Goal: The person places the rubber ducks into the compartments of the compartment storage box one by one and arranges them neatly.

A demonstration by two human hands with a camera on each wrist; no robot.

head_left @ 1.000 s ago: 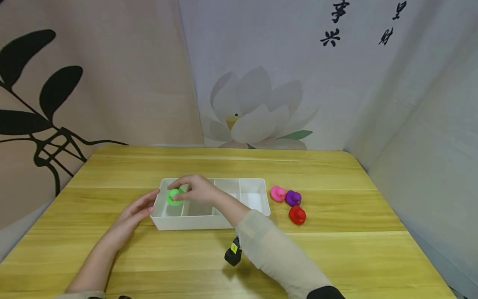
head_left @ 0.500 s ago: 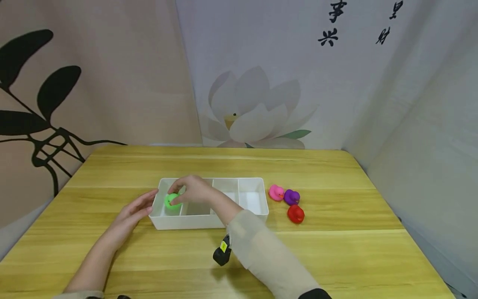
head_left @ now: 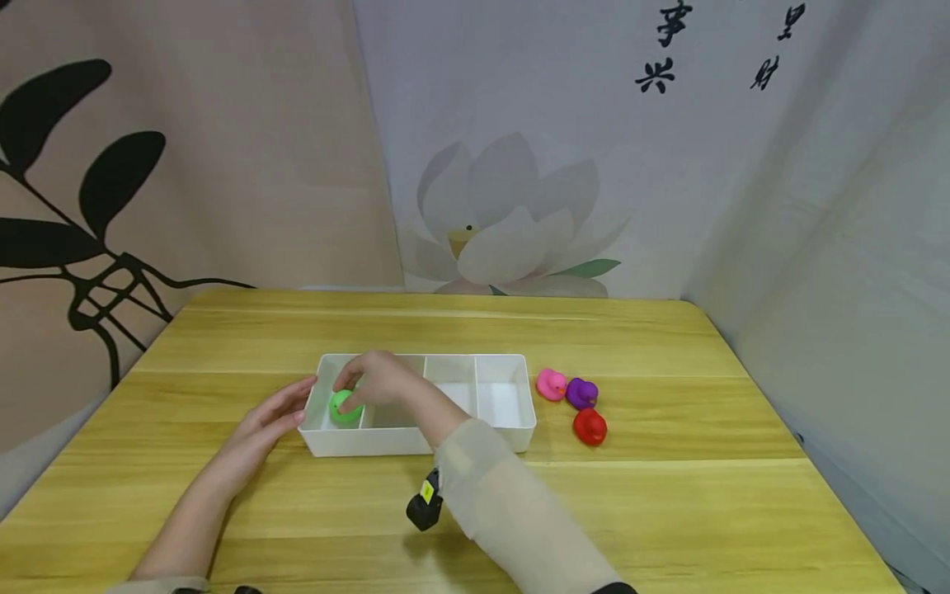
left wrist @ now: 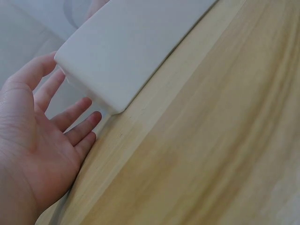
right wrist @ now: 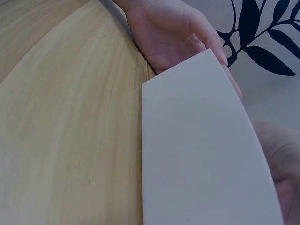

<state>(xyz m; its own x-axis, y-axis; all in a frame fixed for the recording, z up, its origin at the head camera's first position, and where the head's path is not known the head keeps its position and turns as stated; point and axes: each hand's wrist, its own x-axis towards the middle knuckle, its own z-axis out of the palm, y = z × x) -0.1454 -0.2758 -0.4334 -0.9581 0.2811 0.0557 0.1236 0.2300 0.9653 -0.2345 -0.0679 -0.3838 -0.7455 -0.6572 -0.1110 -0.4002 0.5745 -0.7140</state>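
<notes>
White plastic divided tray [head_left: 512,363] on yellow wood-grain desk [head_left: 668,503]. Green toy duck [head_left: 343,407] low in leftmost compartment, pinched by curled fingers of right hand [head_left: 378,378]. Left hand [head_left: 261,424] spread flat, fingers straight, against tray's left end wall; confirmed in left wrist view [left wrist: 33,140]. Pink duck [head_left: 551,384], purple duck [head_left: 582,393] and red duck [head_left: 590,426] clustered on desk just right of tray, outside it. Step judged: setting green duck down in its compartment. Next move judged to call for release and clean withdrawal over divider.
</notes>
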